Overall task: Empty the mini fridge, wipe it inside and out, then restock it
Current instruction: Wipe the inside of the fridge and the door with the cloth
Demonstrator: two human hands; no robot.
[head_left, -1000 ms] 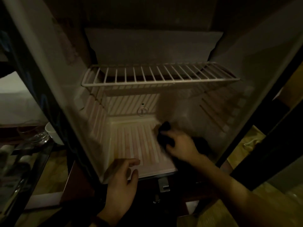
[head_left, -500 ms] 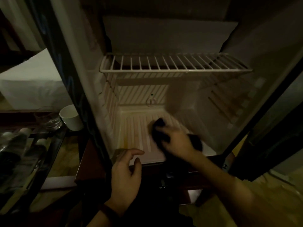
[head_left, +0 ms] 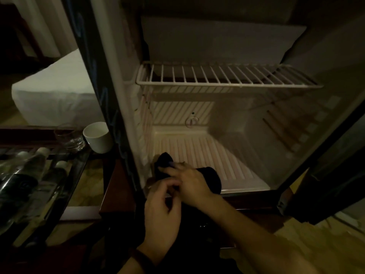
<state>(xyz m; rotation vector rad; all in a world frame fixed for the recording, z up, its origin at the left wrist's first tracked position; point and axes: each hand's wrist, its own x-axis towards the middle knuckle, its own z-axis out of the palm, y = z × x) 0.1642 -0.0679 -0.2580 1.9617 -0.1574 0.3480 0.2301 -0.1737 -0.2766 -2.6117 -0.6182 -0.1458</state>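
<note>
Dim light covers the wooden floor (head_left: 296,240) at the bottom of your view, so fine detail is hard to read. Nearest you, your left hand (head_left: 160,210) hovers at the fridge's front lip with its fingers loosely curled and thumb close to the forefinger; it seems to hold nothing, though the gloom makes that uncertain. Just past it and touching it, your right hand (head_left: 189,182) presses a dark cloth (head_left: 209,178) onto the front left corner of the ribbed floor of the mini fridge (head_left: 227,155), fingers laid over the cloth. Beyond your hands, the fridge floor runs back to a ribbed rear wall with a small round fitting (head_left: 191,121). Above that sits a white wire shelf (head_left: 227,78). Off to your left, outside the fridge, bottles (head_left: 25,171) lie in a tray, with a glass (head_left: 70,138) and a white cup (head_left: 97,138) farther back, and a white bed (head_left: 53,91) behind them.
</note>
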